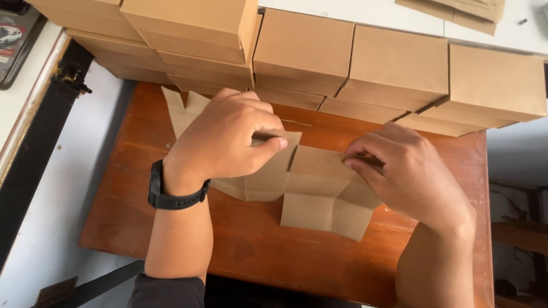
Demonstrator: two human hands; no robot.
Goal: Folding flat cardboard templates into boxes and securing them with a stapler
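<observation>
A flat brown cardboard box blank (pixel 311 194) with creased flaps lies on a reddish wooden table (pixel 251 251). My left hand (pixel 225 140), with a black watch on the wrist, pinches a folded flap near the blank's upper middle. On the right side, my right hand (pixel 408 174) grips another flap between thumb and fingers. Part of the blank sticks out beyond the left hand at the upper left; the hands hide its middle.
Several folded brown cardboard boxes (pixel 394 63) are stacked in rows along the table's far edge. Flat brown sheets (pixel 468 11) lie on a white surface at the top right. A white floor and a black frame (pixel 34 142) are at the left.
</observation>
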